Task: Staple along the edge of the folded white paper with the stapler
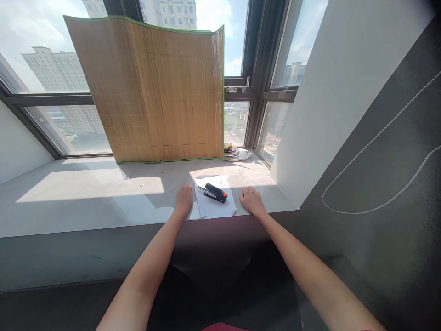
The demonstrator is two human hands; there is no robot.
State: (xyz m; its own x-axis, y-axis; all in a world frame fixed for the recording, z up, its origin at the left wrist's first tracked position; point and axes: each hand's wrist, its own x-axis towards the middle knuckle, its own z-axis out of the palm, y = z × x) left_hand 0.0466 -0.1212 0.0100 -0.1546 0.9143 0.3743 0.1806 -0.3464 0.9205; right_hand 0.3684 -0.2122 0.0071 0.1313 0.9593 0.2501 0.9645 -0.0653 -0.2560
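Note:
Fingers curled in, my left hand [184,199] rests on the windowsill just left of a stack of white paper [210,210]. On the other side of the paper, my right hand [252,201] lies on the sill, its fingers also folded under. Nothing shows in either hand. A black stapler [214,192] with an orange-red patch at one end lies slantwise on the paper, between the hands and touching neither.
A bamboo mat [172,92] with green edging stands upright against the window. Beside its lower right corner sit some round plate-like things [237,155]. A beaded cord [365,212] hangs at the right by the wall. The sill's front edge [103,228] runs below.

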